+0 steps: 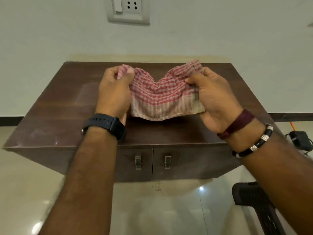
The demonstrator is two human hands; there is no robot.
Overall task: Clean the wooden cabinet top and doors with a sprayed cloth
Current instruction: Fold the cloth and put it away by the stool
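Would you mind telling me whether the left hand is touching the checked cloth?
Touching: the head view shows the left hand pinching the checked cloth.

Cabinet top [50, 119] lies bare around the held cloth [160, 97]; wall [50, 39] bounds its rear.

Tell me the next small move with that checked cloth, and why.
Probably lower the checked cloth flat onto the cabinet top and start wiping. The left hand and right hand hold it stretched between them just above the wood, and pale smears show on the left side of the top.
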